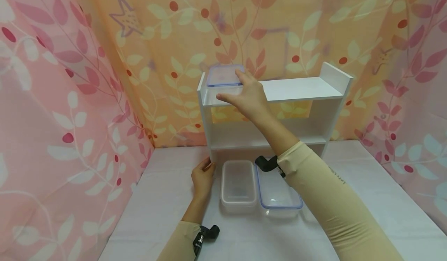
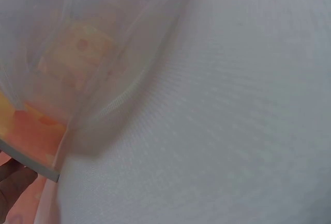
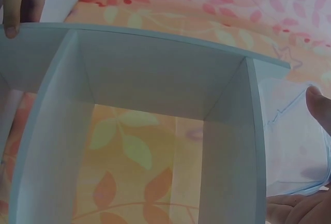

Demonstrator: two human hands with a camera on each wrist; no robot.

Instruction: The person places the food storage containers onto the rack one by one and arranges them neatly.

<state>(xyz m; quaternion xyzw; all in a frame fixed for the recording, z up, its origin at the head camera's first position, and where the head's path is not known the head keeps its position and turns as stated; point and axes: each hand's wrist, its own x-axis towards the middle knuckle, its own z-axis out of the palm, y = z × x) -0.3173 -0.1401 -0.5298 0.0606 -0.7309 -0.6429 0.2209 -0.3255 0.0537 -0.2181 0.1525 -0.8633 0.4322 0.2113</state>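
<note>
A white two-tier shelf [image 1: 300,88] stands at the back of the table. On the left of its top tier sits a clear container with a blue-edged lid [image 1: 223,76]. My right hand [image 1: 249,96] is at that container's right side, fingers at the lid's edge and thumb spread across the front. In the right wrist view the thumb [image 3: 318,107] overlaps the clear container [image 3: 292,136], with fingers alongside it. Low on the shelf's left side panel [image 3: 170,42], my left hand [image 1: 203,177] grips the panel's front edge; its fingers [image 2: 15,185] show by a grey edge in the left wrist view.
Before the shelf, a frosted container [image 1: 239,183] stands on the white-covered table [image 1: 164,199]. Beside it is a larger clear container with a blue-rimmed lid [image 1: 279,195], partly under my right forearm. Patterned curtains [image 1: 167,109] close in the back and sides.
</note>
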